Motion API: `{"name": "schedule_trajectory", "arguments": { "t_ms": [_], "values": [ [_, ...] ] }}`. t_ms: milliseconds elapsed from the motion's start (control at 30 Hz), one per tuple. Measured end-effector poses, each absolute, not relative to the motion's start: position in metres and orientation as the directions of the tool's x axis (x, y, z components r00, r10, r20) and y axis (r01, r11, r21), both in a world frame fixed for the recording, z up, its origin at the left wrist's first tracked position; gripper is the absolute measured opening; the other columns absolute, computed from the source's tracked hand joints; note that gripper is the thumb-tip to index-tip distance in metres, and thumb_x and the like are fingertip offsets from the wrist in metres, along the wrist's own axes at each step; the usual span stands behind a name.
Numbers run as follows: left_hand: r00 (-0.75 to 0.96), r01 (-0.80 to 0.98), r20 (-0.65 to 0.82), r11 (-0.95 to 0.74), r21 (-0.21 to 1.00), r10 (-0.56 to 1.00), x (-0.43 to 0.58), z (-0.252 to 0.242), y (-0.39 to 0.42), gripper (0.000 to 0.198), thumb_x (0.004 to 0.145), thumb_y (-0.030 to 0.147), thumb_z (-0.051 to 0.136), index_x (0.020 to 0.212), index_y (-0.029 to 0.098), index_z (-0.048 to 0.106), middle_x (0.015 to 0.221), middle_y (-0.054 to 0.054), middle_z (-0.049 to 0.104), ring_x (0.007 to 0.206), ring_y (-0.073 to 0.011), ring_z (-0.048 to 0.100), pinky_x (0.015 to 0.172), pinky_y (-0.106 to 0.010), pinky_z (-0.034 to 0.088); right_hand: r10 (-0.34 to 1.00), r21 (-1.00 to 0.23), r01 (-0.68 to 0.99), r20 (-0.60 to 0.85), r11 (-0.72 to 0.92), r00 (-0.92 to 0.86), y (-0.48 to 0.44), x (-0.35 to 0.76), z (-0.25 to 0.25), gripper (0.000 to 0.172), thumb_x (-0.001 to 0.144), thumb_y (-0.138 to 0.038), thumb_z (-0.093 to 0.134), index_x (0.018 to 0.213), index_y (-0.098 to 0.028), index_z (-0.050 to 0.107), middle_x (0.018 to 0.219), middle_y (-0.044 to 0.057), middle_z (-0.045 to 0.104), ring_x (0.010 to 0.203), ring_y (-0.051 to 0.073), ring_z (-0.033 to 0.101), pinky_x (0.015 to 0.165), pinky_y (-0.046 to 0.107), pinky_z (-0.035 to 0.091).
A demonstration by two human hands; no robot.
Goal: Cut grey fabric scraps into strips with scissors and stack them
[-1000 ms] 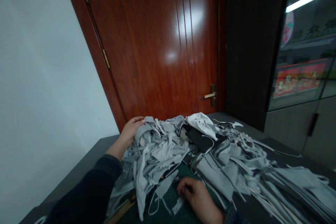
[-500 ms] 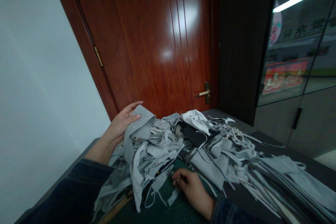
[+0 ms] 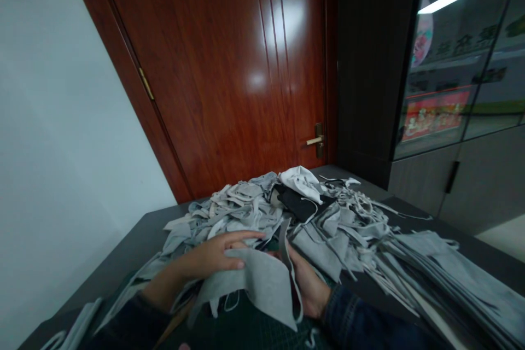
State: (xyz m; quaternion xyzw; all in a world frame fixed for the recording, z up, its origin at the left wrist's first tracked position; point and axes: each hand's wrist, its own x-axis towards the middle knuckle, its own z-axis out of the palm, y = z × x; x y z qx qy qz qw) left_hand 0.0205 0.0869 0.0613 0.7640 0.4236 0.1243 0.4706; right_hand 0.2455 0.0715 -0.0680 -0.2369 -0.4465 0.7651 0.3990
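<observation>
The open left hand (image 3: 209, 257) lies flat across a pale grey fabric piece (image 3: 254, 284), held between both hands; the right hand (image 3: 309, 284) meets its edge, grip hidden. A heap of grey fabric scraps (image 3: 233, 202) lies at twelve o'clock.
</observation>
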Motion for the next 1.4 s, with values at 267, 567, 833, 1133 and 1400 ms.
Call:
{"name": "schedule_trajectory", "arguments": {
  "t_ms": [267,567,833,1133,1400],
  "values": [
    [0.54,0.657,-0.133,-0.317,0.684,0.831,0.01,0.004,0.104,0.057,0.091,0.036,0.057,0.147,0.028,0.053,0.112,-0.006,0.077,0.104,-0.0251,0.071,0.094,-0.036,0.053,0.761,-0.809,-0.434,-0.025,-0.396,-0.648,0.077,0.242,-0.088,0.053,0.053,-0.031,0.095,0.096,-0.014,0.07,0.081,0.002,0.072,0.071,0.015,0.065,0.075,0.028,0.046],
    [0.587,0.809,0.067,-0.588,-0.003,0.807,-0.031,-0.006,0.139,0.054,0.088,0.006,0.047,0.131,0.031,0.067,0.137,-0.005,0.067,0.13,-0.0244,0.054,0.113,-0.042,0.039,0.887,-0.788,-0.537,-0.025,-0.301,-0.461,0.088,0.24,-0.102,0.044,0.053,-0.027,0.091,0.089,-0.014,0.07,0.08,0.002,0.074,0.069,0.016,0.066,0.071,0.028,0.048],
    [0.416,0.905,0.092,-0.401,-0.144,0.905,-0.041,0.009,0.162,0.047,0.088,0.005,0.048,0.121,0.028,0.072,0.134,-0.008,0.069,0.134,-0.0305,0.052,0.116,-0.059,0.029,0.968,-0.816,-0.546,-0.062,-0.189,-0.243,0.094,0.244,-0.104,0.047,0.059,-0.049,0.088,0.086,-0.017,0.067,0.081,0.004,0.074,0.074,0.022,0.067,0.072,0.032,0.049],
    [0.49,0.843,-0.09,-0.498,-0.203,0.867,-0.004,0.006,0.139,0.018,0.076,0.022,0.074,0.094,0.025,0.075,0.104,-0.004,0.076,0.108,-0.0271,0.067,0.098,-0.04,0.046,0.98,-0.827,-0.543,-0.048,-0.147,-0.192,0.092,0.244,-0.103,0.045,0.063,-0.052,0.085,0.086,-0.018,0.067,0.084,0.003,0.074,0.081,0.025,0.068,0.078,0.035,0.05],
    [0.232,0.948,0.172,-0.184,-0.258,0.957,-0.015,0.032,0.166,0.034,0.087,0.002,0.044,0.11,0.011,0.068,0.115,-0.023,0.071,0.11,-0.0332,0.068,0.094,-0.046,0.049,0.979,-0.831,-0.541,-0.026,-0.133,-0.202,0.09,0.245,-0.096,0.045,0.065,-0.052,0.084,0.087,-0.017,0.068,0.086,0.004,0.074,0.083,0.025,0.069,0.074,0.033,0.05]
  ]
}}
